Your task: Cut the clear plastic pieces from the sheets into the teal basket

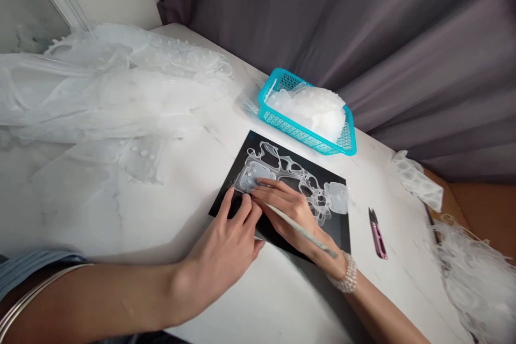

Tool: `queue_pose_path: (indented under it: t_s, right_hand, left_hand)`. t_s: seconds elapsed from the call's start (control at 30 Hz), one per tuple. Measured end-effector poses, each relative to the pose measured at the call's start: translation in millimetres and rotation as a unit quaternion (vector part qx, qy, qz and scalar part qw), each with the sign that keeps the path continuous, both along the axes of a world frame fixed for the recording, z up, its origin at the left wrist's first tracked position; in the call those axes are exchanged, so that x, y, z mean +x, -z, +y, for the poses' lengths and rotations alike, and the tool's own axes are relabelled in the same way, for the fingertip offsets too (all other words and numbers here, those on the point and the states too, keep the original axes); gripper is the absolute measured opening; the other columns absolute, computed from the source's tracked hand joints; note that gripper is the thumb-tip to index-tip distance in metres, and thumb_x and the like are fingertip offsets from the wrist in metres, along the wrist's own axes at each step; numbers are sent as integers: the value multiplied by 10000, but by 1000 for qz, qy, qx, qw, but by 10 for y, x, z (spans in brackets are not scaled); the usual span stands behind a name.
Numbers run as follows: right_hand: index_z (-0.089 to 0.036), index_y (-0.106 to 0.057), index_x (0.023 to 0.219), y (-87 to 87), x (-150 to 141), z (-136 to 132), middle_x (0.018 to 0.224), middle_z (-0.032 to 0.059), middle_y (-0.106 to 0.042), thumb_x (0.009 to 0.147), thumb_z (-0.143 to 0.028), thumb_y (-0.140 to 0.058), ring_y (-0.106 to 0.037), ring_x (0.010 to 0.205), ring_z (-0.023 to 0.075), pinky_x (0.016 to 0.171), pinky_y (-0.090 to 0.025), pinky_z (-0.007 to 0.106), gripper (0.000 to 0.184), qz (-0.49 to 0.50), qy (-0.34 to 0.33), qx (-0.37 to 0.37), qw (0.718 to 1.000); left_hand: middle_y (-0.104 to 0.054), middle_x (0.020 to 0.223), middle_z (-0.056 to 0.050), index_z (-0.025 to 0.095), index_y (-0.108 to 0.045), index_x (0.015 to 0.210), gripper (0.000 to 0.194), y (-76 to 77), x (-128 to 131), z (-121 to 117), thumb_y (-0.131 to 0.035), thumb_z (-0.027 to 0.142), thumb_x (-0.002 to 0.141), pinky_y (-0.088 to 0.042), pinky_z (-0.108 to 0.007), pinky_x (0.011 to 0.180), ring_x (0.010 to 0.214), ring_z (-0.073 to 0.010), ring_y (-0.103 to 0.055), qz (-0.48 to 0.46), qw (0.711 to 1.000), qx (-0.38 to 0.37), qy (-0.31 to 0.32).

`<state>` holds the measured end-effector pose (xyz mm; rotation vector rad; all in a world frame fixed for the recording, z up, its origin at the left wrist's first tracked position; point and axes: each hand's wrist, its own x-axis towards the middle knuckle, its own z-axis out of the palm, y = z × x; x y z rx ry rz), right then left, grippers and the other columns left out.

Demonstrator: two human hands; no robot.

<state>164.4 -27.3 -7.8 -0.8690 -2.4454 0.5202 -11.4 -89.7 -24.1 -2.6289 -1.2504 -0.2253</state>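
Observation:
A sheer white lace piece [255,174] with dotted panels and looping cords lies over a black board [278,234] on the table. My left hand [229,247] rests at the board's lower left, index and middle fingertips pressing at the lace's lower edge. Its fingers are bent but apart, and the thumb lies away from them by the board's front edge. My right hand [288,212] is closed around a slender pale pen-like tool [300,227], which slants back towards the wrist. The tool's working tip is hidden by the fingers.
Beyond the board stands a turquoise plastic basket [308,137] of white sheer pieces. Pink-handled thread snips [378,234] lie to the right. Sheer white fabric [133,91] is heaped at left; scraps [479,274] pile at the right edge. A grey curtain [262,16] hangs behind.

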Motion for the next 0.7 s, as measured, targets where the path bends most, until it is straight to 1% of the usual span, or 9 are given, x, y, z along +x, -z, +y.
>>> queue_pose_path:
  t_s: [0.1,0.23,0.3,0.43,0.57,0.63,0.7]
  right_hand:
    - [-208,-660,1156,18,-25,-18,1051,50,-749,958,-95,-502,-660,1123,230,960,-586,437,277,24,27,-8,999]
    - [-186,-662,1153,51,-25,-28,1084,72,-747,945,-78,-513,-654,1115,230,966,-580,423,278,26,27,-3,999]
    - [-187,-661,1167,75,-17,-26,1082,81,-749,940,-87,-520,-655,1110,233,956,-583,418,286,25,28,1,999]
    - [-194,-638,1229,79,-3,-33,1143,104,-732,959,-130,-493,-659,1120,250,936,-583,444,313,-3,11,21,1000]
    - [-168,-631,1226,-1,-58,-94,1180,130,-718,979,-125,-450,-679,1084,256,862,-602,427,310,-49,14,35,998]
    - [-155,-637,1214,-16,-112,-107,1177,137,-717,983,-121,-430,-685,1071,252,899,-592,441,312,-54,3,37,998]
    - [-172,-650,1202,1,-133,-40,1156,119,-726,984,-132,-428,-692,1063,242,993,-547,487,315,-23,-1,25,999]
  left_hand:
    - [-622,1283,-207,40,-691,1198,509,6,-12,-4,-526,441,931,-363,-525,1098,1264,-368,-480,4,1000,8,-8]
    - [-545,1386,-258,-12,-604,1298,619,35,-43,-33,-496,485,943,-329,-516,1129,1315,-391,-465,26,999,15,-31]
    - [-522,1397,-289,-26,-579,1319,665,52,-50,-49,-469,516,951,-334,-516,1123,1317,-407,-473,42,998,11,-44]
    - [-574,1334,-296,-16,-605,1295,690,55,-29,-49,-459,560,944,-395,-490,1077,1284,-418,-518,57,997,6,-49]
    - [-603,1272,-316,-47,-629,1251,715,21,-5,-15,-478,573,929,-438,-479,1042,1242,-420,-558,52,998,15,-46]
    - [-621,1234,-324,-65,-629,1240,686,5,-1,5,-490,534,935,-453,-483,1026,1215,-423,-580,59,997,19,-34]
    - [-645,1190,-325,-71,-647,1210,644,-6,1,27,-513,495,933,-473,-487,1000,1175,-425,-607,63,997,27,-30]
